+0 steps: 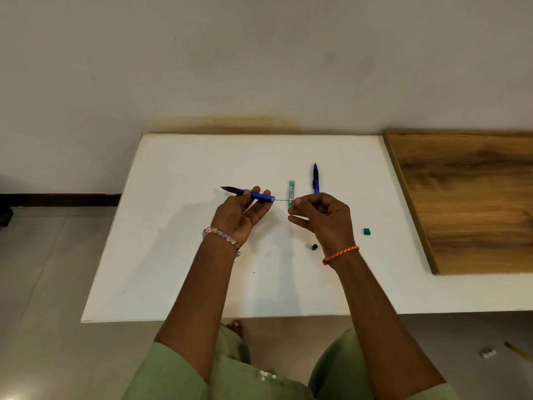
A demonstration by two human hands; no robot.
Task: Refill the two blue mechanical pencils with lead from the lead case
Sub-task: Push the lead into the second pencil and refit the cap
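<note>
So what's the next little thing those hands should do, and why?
Probably the right hand should slide the thin lead leftward into the pencil. The left hand holds that pencil level with its open back end facing the lead, whose tip seems to sit right at the opening. The small black cap lies off on the table.

Both hands are raised side by side, left hand (pixel 240 210) fingers curled, right hand (pixel 320 215) fingertips pinched together.
</note>
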